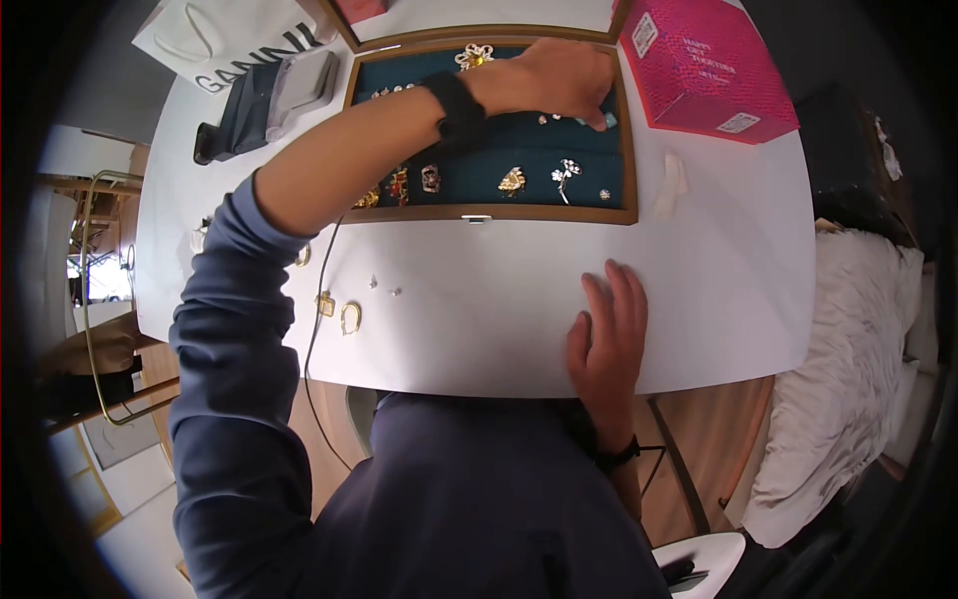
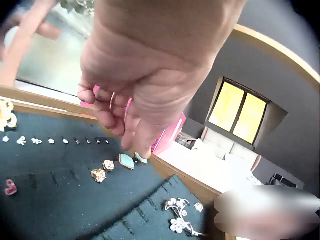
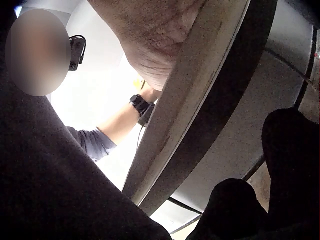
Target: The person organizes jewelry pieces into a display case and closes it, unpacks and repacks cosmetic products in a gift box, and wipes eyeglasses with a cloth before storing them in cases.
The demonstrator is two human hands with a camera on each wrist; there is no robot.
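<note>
My left hand [image 1: 569,80] reaches into the right side of a wooden jewelry box [image 1: 626,190] lined in dark green. In the left wrist view, its thumb and fingertips pinch a turquoise earring [image 2: 141,158] at the lining, close to the box's side wall. A matching turquoise earring [image 2: 126,161] lies just beside it, followed by two gold-toned stud earrings [image 2: 99,175]. Below the hand are a silver flower brooch [image 1: 566,178] and a gold leaf-like brooch [image 1: 512,182]. My right hand [image 1: 611,339] rests on the white table near its front edge, fingers extended, holding nothing.
A pink gift box [image 1: 714,75] stands right of the jewelry box, whose lid is raised. Crumpled tissue [image 1: 671,185] lies nearby. Gold hoop earring [image 1: 350,318] and small studs [image 1: 394,293] sit at front left. A white paper bag [image 1: 225,45] and dark pouches [image 1: 249,105] stand at back left.
</note>
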